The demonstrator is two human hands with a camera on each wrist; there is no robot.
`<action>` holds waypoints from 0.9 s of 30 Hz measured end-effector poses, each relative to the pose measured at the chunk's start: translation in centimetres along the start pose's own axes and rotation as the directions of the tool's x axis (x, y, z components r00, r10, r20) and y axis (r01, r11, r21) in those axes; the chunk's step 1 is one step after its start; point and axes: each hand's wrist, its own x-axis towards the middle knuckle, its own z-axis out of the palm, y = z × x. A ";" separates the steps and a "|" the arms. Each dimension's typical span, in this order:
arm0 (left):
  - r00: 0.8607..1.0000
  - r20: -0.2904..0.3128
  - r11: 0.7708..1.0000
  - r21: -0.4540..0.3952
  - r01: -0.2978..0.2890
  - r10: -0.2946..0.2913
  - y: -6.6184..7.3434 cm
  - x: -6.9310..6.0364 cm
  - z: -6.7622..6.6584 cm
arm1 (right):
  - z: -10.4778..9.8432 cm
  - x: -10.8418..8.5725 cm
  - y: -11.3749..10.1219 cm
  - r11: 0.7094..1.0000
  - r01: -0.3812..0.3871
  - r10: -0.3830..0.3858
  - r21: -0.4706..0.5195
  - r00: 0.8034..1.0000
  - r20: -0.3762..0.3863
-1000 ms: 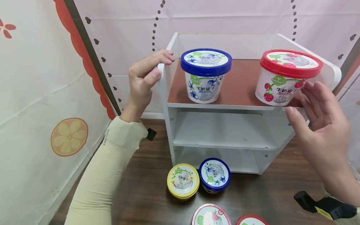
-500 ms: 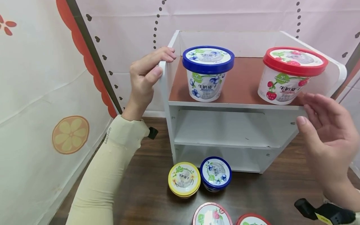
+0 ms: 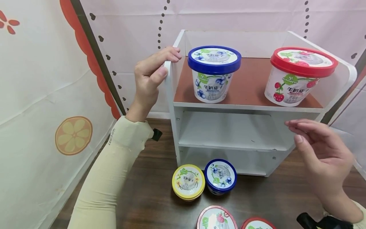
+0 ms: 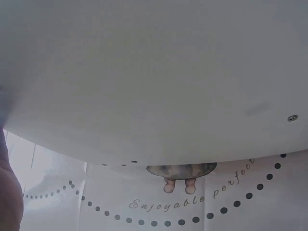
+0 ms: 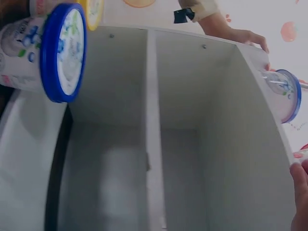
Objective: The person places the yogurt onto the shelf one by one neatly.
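Note:
My left hand (image 3: 150, 78) grips the upper edge of the left side panel of a small white shelf (image 3: 231, 130), fingers over the edge and thumb on the outer side. Holding nothing, my right hand (image 3: 323, 156) hovers in front of the shelf's right side, its fingers slightly bent. On the brown top board stand a tub with a blue lid and blueberry print (image 3: 213, 86) at left and a tub with a red lid and strawberry print (image 3: 288, 86) at right. The left wrist view shows mostly the white panel (image 4: 154, 86).
On the dark wooden surface (image 3: 143, 190) before the shelf stand a yellow-lidded tub (image 3: 188, 183), a second blue-lidded tub (image 3: 220, 176), a pink-lidded tub (image 3: 216, 219) and a red-lidded tub (image 3: 257, 224), the last two cut off by the frame. A printed cloth (image 3: 37, 95) hangs at left.
My right hand has moved away from beside the strawberry tub, down to below the top board. The left hand keeps its grip on the panel, and the tubs stay in place.

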 end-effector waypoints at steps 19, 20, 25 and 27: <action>0.999 0.012 0.999 -0.009 0.033 -0.033 -0.1 -0.8 -0.1 | -0.5 -4.9 1.8 0.995 -0.100 0.095 0.017 0.976 0.194; 0.999 0.012 1.000 -0.006 0.031 -0.031 -0.1 -0.7 -0.1 | -0.7 -5.0 2.0 0.994 -0.109 0.101 0.023 0.972 0.213; 1.000 0.005 1.000 -0.002 0.024 -0.024 -0.1 -0.3 -0.1 | -1.3 -5.9 2.8 0.987 -0.160 0.151 0.012 0.949 0.278; 1.000 0.000 1.000 -0.001 0.021 -0.021 -0.1 -0.2 -0.1 | -1.5 -6.3 3.0 0.984 -0.176 0.167 0.005 0.940 0.297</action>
